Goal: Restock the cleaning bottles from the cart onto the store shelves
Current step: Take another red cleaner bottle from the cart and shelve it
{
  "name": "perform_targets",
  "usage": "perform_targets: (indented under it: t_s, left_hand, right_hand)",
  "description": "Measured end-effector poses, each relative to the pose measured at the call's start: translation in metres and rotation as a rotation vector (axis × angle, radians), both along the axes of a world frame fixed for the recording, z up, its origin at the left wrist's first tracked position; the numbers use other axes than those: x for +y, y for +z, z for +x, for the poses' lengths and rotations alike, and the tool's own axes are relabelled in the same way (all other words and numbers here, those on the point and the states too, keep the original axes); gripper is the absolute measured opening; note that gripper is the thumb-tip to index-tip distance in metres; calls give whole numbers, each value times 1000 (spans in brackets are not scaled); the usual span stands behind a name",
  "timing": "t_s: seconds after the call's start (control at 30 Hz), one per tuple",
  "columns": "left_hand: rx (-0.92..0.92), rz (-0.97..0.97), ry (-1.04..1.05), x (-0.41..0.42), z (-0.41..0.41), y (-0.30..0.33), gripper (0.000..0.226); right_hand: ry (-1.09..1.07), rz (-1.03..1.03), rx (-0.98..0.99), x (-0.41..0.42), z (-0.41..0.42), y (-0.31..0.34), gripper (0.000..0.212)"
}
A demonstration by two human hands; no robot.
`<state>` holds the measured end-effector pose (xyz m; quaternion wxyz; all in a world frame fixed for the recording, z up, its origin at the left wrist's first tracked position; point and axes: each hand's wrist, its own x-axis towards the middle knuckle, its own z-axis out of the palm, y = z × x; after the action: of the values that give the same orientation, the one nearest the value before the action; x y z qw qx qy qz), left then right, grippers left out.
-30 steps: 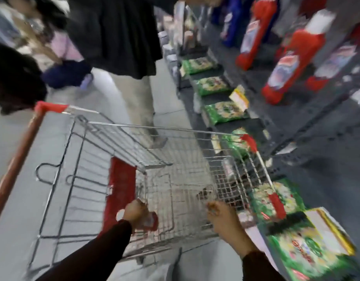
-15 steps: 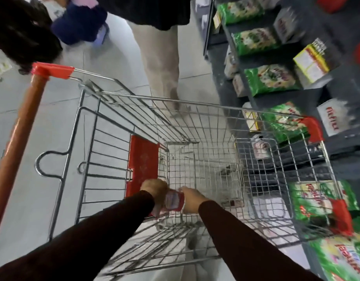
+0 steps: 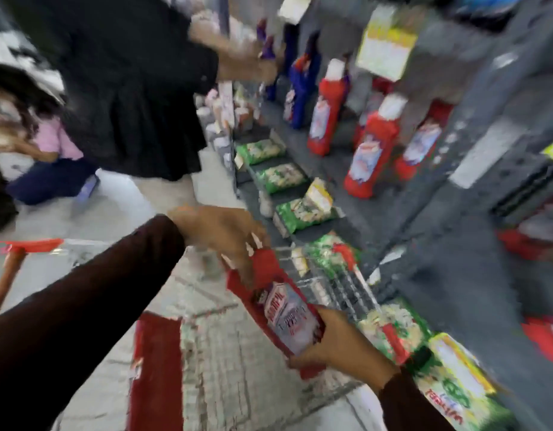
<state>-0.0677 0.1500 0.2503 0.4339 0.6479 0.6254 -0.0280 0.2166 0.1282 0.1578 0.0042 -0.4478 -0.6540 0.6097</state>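
Both arms, in dark long sleeves, reach forward from the bottom of the blurred view. The left hand [image 3: 220, 234] is raised, palm down, wrist bent, its fingers [image 3: 253, 244] curled over the upper end of the bottle [image 3: 281, 309]. The right hand [image 3: 340, 346] sits lower and nearer, cupped under the bottle's lower end with the thumb along its edge, gripping it. The bottle slants between the two hands.
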Motion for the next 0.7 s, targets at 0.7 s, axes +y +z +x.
perform_targets:
  t_s: [0.7]
  left_hand:
    - [-1283, 384, -497, -34, 463, 418, 21]
  right_hand:
    - [-916, 952, 546, -140, 306, 364, 51]
